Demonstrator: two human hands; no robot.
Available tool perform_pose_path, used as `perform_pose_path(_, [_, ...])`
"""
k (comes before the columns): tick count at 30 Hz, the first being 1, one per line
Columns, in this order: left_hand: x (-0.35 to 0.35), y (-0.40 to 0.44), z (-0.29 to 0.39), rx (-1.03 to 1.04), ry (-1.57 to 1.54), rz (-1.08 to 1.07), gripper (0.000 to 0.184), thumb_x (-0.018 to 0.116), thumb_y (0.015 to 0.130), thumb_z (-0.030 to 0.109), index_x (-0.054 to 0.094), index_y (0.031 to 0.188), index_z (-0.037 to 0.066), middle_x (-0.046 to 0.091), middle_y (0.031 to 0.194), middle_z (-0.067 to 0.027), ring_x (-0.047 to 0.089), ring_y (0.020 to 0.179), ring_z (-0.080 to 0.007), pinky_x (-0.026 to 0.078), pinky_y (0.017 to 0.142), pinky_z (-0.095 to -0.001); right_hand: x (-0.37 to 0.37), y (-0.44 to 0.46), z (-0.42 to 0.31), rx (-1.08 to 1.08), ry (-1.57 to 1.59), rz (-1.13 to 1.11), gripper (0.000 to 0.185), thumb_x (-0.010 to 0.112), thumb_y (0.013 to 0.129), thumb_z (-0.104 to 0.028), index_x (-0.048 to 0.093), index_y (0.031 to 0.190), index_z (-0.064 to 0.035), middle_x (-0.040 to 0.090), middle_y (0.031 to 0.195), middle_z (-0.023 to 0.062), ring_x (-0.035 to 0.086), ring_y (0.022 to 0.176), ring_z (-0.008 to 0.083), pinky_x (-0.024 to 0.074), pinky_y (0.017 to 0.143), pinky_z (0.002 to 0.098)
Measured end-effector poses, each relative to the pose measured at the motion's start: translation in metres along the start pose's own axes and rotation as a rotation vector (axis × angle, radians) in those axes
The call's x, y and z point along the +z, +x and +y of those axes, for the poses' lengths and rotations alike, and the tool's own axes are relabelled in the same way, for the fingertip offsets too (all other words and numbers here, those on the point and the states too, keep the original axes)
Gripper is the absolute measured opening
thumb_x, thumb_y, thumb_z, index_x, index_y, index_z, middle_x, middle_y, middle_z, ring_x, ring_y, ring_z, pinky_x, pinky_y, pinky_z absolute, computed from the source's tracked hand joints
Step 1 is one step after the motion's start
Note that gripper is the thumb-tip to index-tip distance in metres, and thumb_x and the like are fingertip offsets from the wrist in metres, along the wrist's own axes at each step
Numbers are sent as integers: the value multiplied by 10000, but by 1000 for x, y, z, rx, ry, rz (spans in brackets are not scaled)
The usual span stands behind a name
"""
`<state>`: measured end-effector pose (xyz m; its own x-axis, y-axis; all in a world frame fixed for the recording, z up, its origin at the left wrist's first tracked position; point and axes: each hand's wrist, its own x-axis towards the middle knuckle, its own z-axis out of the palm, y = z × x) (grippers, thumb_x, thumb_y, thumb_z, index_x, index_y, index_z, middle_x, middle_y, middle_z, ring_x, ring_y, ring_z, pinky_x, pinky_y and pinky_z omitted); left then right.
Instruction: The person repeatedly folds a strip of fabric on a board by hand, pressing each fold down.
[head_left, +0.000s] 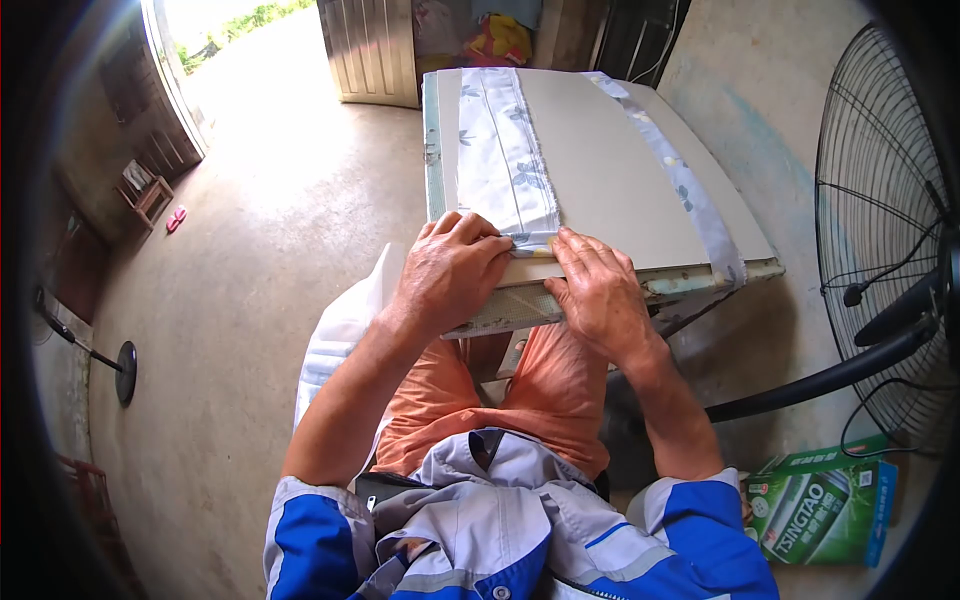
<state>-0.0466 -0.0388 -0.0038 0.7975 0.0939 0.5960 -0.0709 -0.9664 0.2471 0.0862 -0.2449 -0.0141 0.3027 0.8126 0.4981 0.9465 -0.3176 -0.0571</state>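
A white fabric strip with grey-blue leaf prints lies lengthwise on the table, its edges frayed. At its near end a narrow band of the cloth is folded over, close to the table's front edge. My left hand presses on the left end of that fold with bent fingers. On the right end, my right hand pinches the fold between thumb and fingers. A second, narrower printed strip runs along the table's right side and hangs slightly over the front edge.
White cloth hangs beside my left arm. A large black fan stands at the right, above a green Tsingtao box. A small stool and pink slippers are at the far left near the open doorway.
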Motion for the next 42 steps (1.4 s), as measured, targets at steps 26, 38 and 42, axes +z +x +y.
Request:
perform_pose_path(26, [-10,-15,13,0,-55,12,337,807,904,178,767,1230,103,701,1201,-82,656,1128,-308,516,1036,-456,0,-3,-2,-114,60,64,463,699,992,-228,677,1393,0,662,1465,180,579,1417,323,375,1200,502])
perform_pose_path(38, [-8,-22,17,26,-76,69,303,816,852,102,751,1148,98,737,1143,-70,689,1096,-310,509,1025,-453,-10,-12,6,-75,134,192,333,723,931,-71,728,1261,-29,712,1247,122,657,1189,323,478,1045,477])
perform_pose_path(42, [-13,-18,4,69,-119,89,259,800,864,85,763,1121,87,758,1102,-87,716,1067,-311,519,1016,-455,-11,-6,8,-77,163,206,304,718,941,-72,719,1242,-28,717,1194,125,662,1144,331,486,1010,476])
